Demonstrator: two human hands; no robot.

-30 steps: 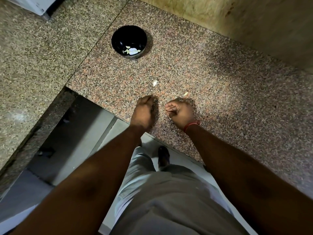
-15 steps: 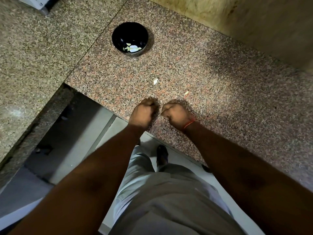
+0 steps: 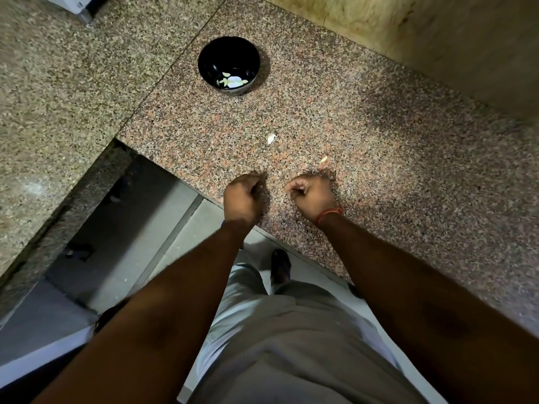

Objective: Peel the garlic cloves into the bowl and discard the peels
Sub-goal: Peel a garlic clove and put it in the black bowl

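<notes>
Granite worktop (image 3: pixel 393 170), speckled pink/grey. Black bowl (image 3: pixel 229 64) at 12 o'clock, well apart from hands, w/ a few pale garlic cloves (image 3: pixel 232 81) inside. Two pale bits loose on worktop btwn bowl & hands: one (image 3: pixel 271 138) at 12, another (image 3: pixel 323 159) at 1, just beyond right hand (image 3: pixel 313 196). Left hand (image 3: pixel 242 196) & right hand near front edge, apart, both w/ clenched grip; cannot tell if holding anything. Red band (image 3: pixel 329 214) on right wrist.
</notes>
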